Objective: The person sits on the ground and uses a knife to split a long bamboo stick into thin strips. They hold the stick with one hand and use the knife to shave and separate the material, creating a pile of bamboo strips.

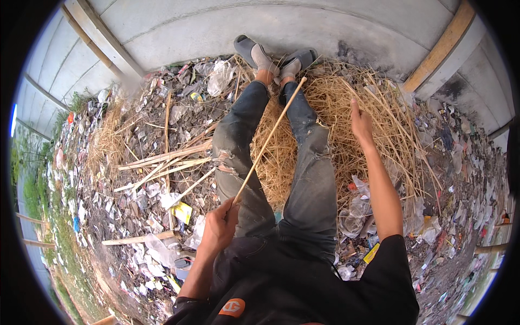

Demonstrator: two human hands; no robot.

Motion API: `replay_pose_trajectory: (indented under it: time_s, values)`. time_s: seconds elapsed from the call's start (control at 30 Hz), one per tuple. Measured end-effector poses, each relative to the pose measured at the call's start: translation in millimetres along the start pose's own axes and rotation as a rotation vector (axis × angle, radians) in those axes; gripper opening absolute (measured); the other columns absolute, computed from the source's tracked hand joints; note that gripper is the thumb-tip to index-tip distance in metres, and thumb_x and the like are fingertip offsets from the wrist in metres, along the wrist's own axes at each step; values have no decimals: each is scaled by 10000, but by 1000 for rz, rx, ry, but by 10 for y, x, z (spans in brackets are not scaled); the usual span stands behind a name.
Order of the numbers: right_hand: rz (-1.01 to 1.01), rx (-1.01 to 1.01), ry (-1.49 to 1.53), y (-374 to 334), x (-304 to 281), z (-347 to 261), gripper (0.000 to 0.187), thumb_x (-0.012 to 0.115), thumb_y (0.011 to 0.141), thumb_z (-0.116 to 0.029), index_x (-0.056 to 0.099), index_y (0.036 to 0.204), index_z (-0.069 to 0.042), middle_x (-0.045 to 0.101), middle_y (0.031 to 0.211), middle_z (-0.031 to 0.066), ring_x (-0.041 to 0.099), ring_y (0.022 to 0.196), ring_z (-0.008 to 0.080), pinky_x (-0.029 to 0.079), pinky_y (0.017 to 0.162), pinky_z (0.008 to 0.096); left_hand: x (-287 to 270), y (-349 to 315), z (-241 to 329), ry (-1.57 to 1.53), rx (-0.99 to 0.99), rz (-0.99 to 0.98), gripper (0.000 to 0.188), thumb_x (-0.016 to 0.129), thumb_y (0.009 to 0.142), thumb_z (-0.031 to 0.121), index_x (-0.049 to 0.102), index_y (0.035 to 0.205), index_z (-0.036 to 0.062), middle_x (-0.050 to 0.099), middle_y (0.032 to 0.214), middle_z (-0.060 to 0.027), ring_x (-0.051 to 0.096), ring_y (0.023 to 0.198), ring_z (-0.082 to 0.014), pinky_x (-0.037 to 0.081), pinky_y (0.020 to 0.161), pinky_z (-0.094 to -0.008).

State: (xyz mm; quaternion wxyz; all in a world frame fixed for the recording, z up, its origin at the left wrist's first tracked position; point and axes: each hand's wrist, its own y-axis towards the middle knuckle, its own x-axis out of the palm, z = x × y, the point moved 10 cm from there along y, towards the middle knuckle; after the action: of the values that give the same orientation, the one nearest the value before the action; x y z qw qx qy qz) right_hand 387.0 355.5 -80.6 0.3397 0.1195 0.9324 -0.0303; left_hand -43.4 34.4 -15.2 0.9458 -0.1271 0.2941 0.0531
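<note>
My left hand [219,225] is closed around the near end of a thin, pale bamboo stick [269,138]. The stick slants up and away over my left leg, its far tip by my ankles. Out to the right, above a heap of straw-coloured bamboo shavings [346,127], is my right hand [362,125]. Its thumb points away from me and the other fingers look curled; whatever they may hold is hidden. No part of my right hand touches the stick.
My legs [306,179] stretch forward, with grey slippers [254,51] against a pale wall [260,27]. Split bamboo strips [168,160] and a thicker piece [138,238] lie to the left. Plastic litter covers the ground around me. Wooden posts [441,49] stand along the wall.
</note>
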Motion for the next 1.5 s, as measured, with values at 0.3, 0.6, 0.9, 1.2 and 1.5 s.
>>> replay_pose_trajectory:
  time_s: [0.3,0.6,0.9,1.2,1.5]
  values:
    - [-404,-497,4,-1663,535,-1827,750,477,1012,-658,662,678,-13,562,526,149,611,522,334,460,526,459,104,386,235,-25,23,-126,274,549,1065,211,684,1187,6,532,618,-41,492,568,-116,414,552,-331]
    - [-490,-776,-28,-2548,996,-2025,756,469,985,-705,668,703,-33,585,530,197,646,543,405,502,513,505,148,433,292,68,149,-44,227,584,1040,197,656,1066,-16,561,670,-172,515,562,-255,420,576,-392]
    - [-215,-271,-161,-904,815,-1274,874,359,1017,-718,670,660,17,613,562,217,640,531,389,491,510,494,102,173,205,87,78,-142,208,581,1029,180,662,1077,-6,617,727,-236,640,664,-392,484,637,-451]
    - [-5,-335,-237,-267,-181,-787,779,422,1037,-654,603,614,-25,504,478,101,494,413,265,369,440,428,-56,3,-226,-136,-45,-33,261,561,1070,225,660,1081,-16,491,624,23,438,569,-73,354,522,-290]
    - [-222,-757,-269,-1681,376,-2087,561,546,1015,-546,699,822,-42,664,626,135,675,581,328,503,520,430,-226,741,462,-223,112,21,362,686,1011,350,644,1066,-5,490,678,72,403,592,-24,309,524,-246]
